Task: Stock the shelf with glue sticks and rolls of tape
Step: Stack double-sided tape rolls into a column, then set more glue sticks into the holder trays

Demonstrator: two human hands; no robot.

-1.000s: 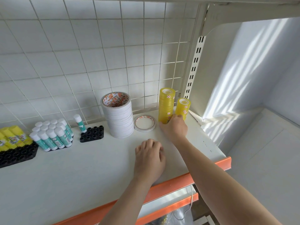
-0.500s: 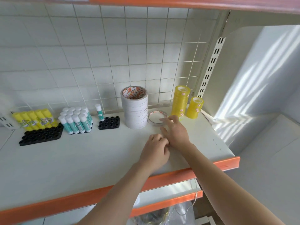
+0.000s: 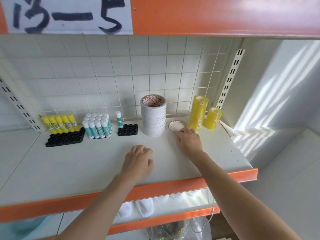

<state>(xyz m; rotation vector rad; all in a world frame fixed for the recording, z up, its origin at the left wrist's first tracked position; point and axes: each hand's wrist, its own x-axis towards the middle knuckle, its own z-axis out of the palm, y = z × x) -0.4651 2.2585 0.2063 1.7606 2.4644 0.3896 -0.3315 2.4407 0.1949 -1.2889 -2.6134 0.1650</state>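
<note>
Your right hand (image 3: 188, 141) reaches to the back of the shelf (image 3: 69, 163), its fingers (image 3: 180, 134) laid over the near rim of the flat roll (image 3: 177, 126). You cannot tell from here whether they pinch it or only rest on it. Your left hand (image 3: 138, 161) sits on the bare shelf nearer you, fingers loosely curled and holding nothing.

Just left of your right fingers stands the white stack (image 3: 153, 116), tall and narrow. Just right of them is the tall yellow stack (image 3: 198, 112), with the short yellow stack (image 3: 213, 117) beyond it.

The flat roll lies between two towers, so the risk is a knock. If you lift it with your wrist swung wide, your knuckles could clip the tall yellow stack, which looks light and likely to topple or roll toward the open right edge. If you mean to set the roll on the white stack, place it square; an off-centre drop could slide the upper rolls.

The glue sticks (image 3: 97, 124) in their trays (image 3: 65, 139) stand far left of both hands, well clear.
</note>
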